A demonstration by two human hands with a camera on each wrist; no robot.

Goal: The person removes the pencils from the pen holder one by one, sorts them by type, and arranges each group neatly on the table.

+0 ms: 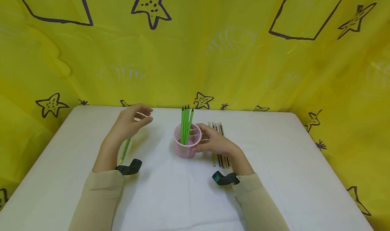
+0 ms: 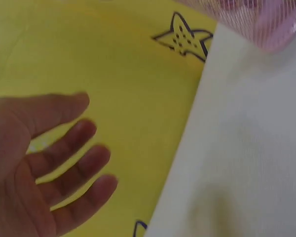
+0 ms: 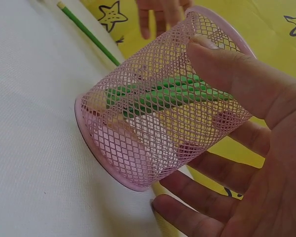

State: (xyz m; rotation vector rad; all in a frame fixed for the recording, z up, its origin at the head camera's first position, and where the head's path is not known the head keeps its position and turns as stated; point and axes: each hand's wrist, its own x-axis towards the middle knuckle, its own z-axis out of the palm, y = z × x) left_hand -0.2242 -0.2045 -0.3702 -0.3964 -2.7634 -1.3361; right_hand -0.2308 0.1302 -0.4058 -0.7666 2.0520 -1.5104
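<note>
In the middle of the frame, a pink mesh cup (image 1: 184,152) holds four green pencils (image 1: 185,126), dark tips upward and leaning above the rim. The right hand (image 1: 217,143) grips the cup's right side, thumb and fingers around the mesh. At left of centre, the left hand (image 1: 128,121) hovers, fingers loosely bent, thumb apart, holding nothing; below it a green-barrelled pencil (image 1: 125,151) lies on the white table (image 1: 164,197). Right of the cup lie several striped pencils (image 1: 219,160), partly hidden.
</note>
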